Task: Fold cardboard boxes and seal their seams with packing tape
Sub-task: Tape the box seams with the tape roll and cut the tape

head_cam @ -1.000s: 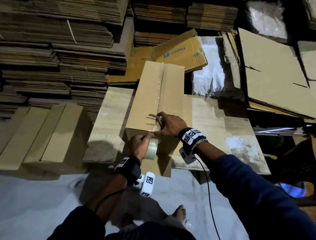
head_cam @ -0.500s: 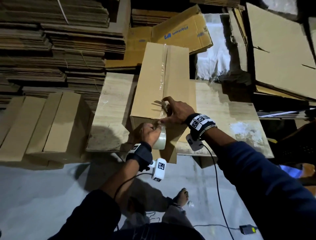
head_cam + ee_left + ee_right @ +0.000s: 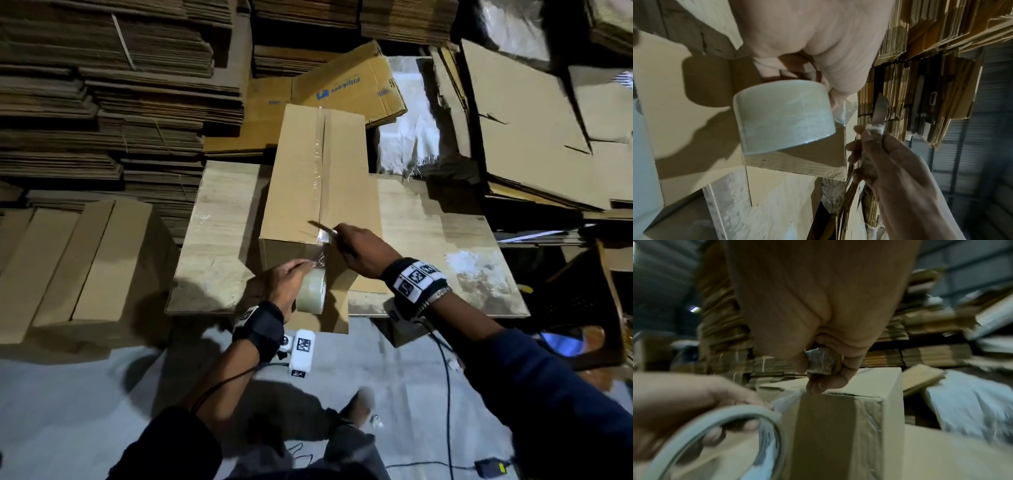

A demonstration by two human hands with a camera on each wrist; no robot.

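The long cardboard box [image 3: 318,185] lies on the desk [image 3: 219,240], light but stiff. Left hand [image 3: 284,284] grips the tape roll [image 3: 311,291]; right hand [image 3: 363,253] clasps a knife [image 3: 878,110] at the thin, sticky tape.

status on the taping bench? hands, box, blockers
Left hand grips clear packing tape roll; right hand grips taped-handle knife at the near seam end. Long brown cardboard box taped along top. No blockers seen.

Knife [image 3: 821,361] handle (tape-wrapped) mostly hidden in fingers [image 3: 826,381]; background blurred
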